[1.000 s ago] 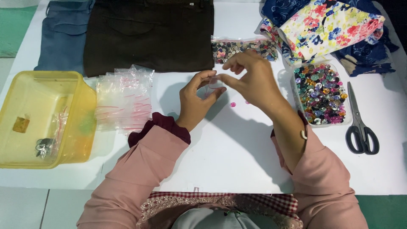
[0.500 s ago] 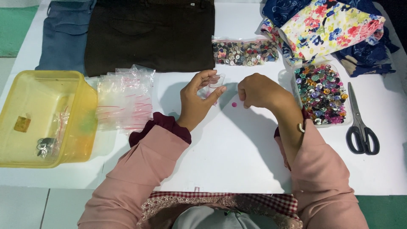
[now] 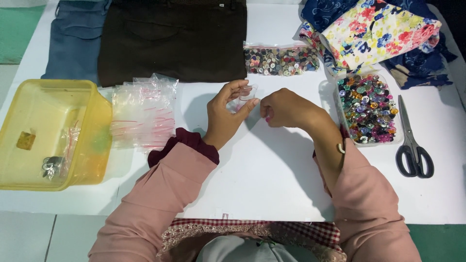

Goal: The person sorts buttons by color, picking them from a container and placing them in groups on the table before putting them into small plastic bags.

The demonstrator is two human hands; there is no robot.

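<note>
While the left hand [image 3: 227, 112] pinches a small clear bag [image 3: 244, 97] by its upper edge above the white worktop [image 3: 272, 174], the right hand [image 3: 284, 107] curls nearly closed beside it, something small and pink [image 3: 266, 118] at its fingertips. That bag looks feather-light, thin, floppy and slick, so its stiffer mouth edge seems the place to grip. It's transparent, barely visible against the worktop.
</note>
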